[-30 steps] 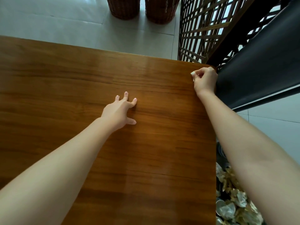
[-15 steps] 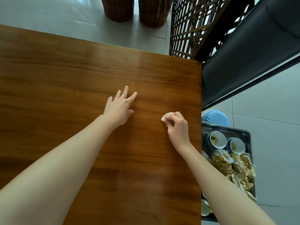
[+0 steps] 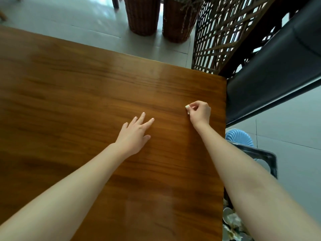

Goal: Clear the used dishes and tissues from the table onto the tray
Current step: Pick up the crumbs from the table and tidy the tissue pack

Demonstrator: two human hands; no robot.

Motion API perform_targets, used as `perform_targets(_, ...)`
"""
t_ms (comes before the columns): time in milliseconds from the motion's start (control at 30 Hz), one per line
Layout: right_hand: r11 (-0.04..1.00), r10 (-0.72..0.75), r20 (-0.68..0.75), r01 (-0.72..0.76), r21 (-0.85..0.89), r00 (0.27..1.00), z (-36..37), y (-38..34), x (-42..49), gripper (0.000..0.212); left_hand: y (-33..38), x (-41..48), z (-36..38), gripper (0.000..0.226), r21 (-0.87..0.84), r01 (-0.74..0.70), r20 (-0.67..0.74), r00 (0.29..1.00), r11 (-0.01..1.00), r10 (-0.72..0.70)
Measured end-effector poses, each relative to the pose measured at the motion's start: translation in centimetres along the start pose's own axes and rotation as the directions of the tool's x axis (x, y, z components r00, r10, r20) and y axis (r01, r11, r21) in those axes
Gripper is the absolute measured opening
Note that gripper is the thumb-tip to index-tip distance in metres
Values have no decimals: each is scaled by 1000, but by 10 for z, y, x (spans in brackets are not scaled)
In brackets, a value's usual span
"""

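The table (image 3: 86,101) took up most of what I saw, bare wood as far as the picture went. The tray (image 3: 271,159) sat lower, just off the table's right edge, and my right forearm hid most of it; only its dark rim, a blue plate (image 3: 240,136) at its far end and a heap of crumpled scraps (image 3: 232,221) at its near end showed.

My left hand (image 3: 133,134) lay flat on the wood, fingers straight, gripping nothing. My right hand (image 3: 199,112) was over the table near the right edge, fingers curled, pinching a small white scrap of tissue (image 3: 187,107) between thumb and fingertips.

The scrap was tiny and light, so I judged the pinch could lose it on the way across, and it would drop to the floor in the gap between table and tray. The tray looked heaped already, so a loose bit let go too high might roll off the pile. With my own arm covering the tray, I would also be aiming half blind.

I could read no brand, label or writing anywhere.
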State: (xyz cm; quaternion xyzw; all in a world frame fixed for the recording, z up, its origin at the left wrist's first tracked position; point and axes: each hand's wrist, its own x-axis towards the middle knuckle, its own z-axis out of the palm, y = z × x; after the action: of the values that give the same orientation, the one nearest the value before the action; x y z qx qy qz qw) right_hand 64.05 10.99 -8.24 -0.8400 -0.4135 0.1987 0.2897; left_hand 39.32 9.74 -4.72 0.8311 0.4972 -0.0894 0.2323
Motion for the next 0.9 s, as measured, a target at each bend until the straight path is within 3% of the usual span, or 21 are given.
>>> perform_targets(133,999,-12,-70,8,-53,997,14,-8,-18,14,-6,-9,3,64,4,22,1,1000,1000,-22)
perform_targets(300,975,-221,87,220,15,971,10,3,-83,15,-3,-25,10,64,2,30,33,999,1000,-30)
perform_targets(600,948,-319,251,311,72,914,-15,36,-185,18,15,-65,33,64,11,25,109,994,1000,-26)
perform_targets(667,958,-287,242,281,60,927,-23,41,-172,17,14,-71,37,64,11,25,120,992,1000,-26)
perform_targets(833,998,-51,47,52,-36,998,-36,44,-97,11,6,-81,43,63,19,41,116,992,999,-43)
perform_targets(900,995,-35,23,37,-95,999,-35,44,-85,12,2,-86,45,63,27,45,121,991,999,-48)
